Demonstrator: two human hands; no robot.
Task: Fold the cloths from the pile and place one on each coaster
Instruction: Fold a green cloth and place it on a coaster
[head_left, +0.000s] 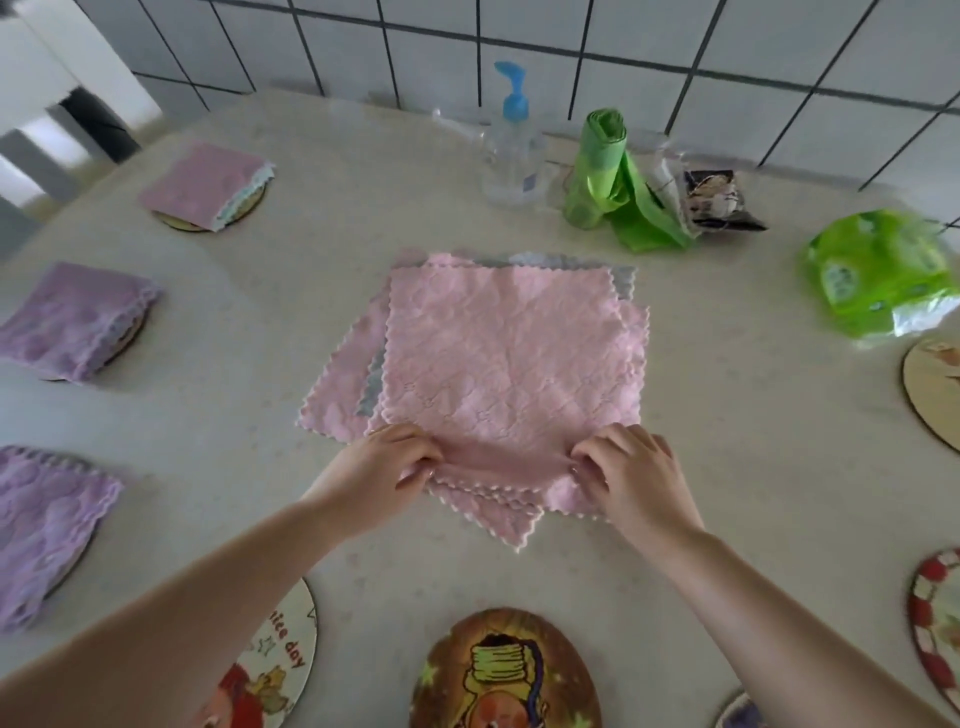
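Pink top cloth (506, 353) on pile: left hand (382, 462), right hand (631, 473) pinch near edge, hands apart.

Soft, even daylight, fairly bright; shadows on the table (727, 415) faint and short; whole frame slightly blurred; wide-angle bending curves the wall tiles (675, 47) and stretches the edges.

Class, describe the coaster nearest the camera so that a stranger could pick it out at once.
Start at the pink cloth pile in the middle of the table, then come straight toward the viewer, between the two forearms. The coaster lies at the bottom edge. It alone is brown, with a yellow stack drawn on it, and it bears no cloth.
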